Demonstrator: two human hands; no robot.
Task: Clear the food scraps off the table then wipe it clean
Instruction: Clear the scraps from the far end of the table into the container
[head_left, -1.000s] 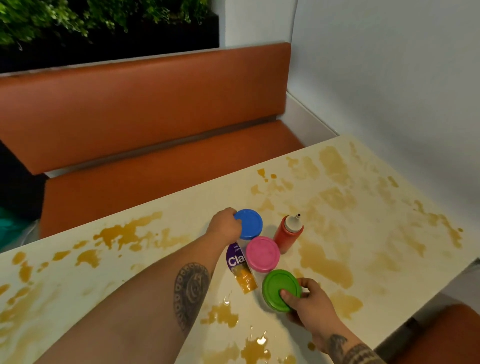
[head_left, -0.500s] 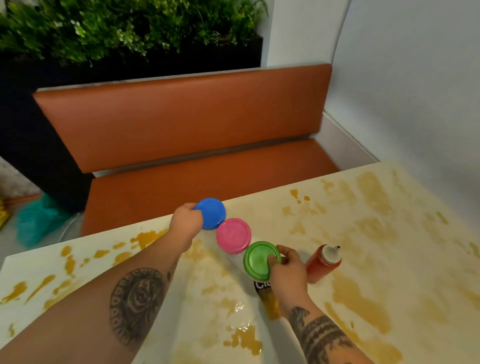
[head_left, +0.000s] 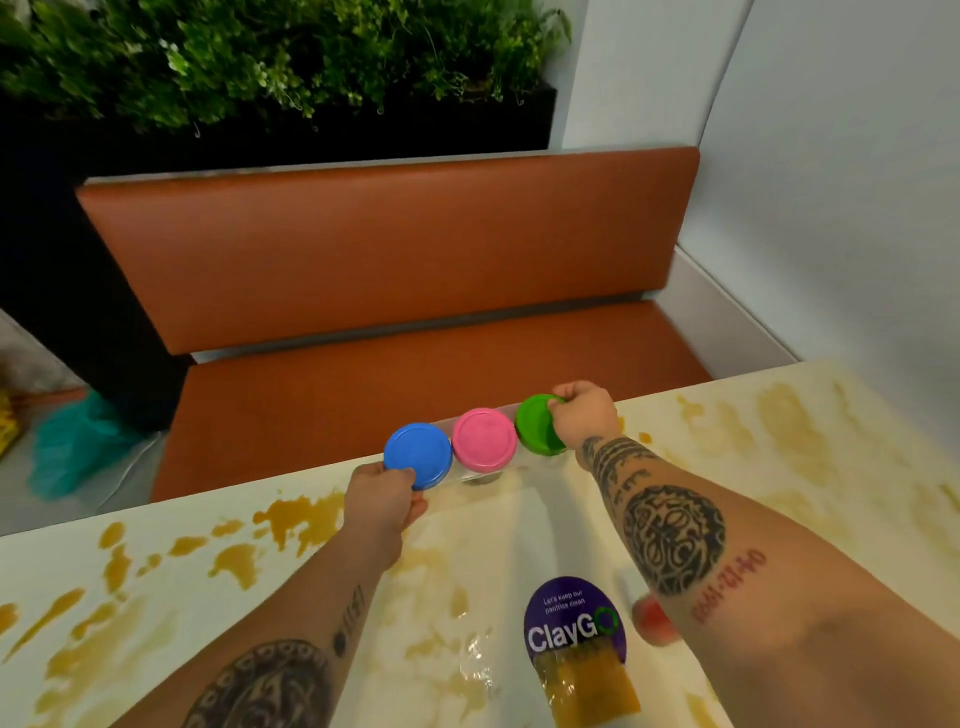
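My left hand (head_left: 387, 499) is clamped on the near rim of the blue lid (head_left: 418, 455), with the thumb lying on top and the other fingers curled underneath. My right hand (head_left: 584, 413) grips the green lid (head_left: 540, 423) at its right side, fingers bent over the rim. Between the two sits the pink lid (head_left: 483, 439), touching the blue one and just beside the green one, so the three lids make a row along the far edge of the surface (head_left: 519, 545). Under the pink lid I can see a bit of clear tub. The mess to be cleared, yellow-brown stains (head_left: 291, 519), is spread over the surface, thick toward the left edge and paler toward the right edge, with wet, shiny patches near the middle between my forearms. A purple sticker (head_left: 574, 621) reading "ClayGO" lies flat near the near edge, its lower part smeared with the same yellow-brown. A red thing (head_left: 649, 621) shows just beside my right forearm, mostly hidden and blurred; it may be a bottle, but I cannot tell. Beyond the far edge stands an orange bench (head_left: 389, 260), with green plants (head_left: 260, 52) behind its backrest.
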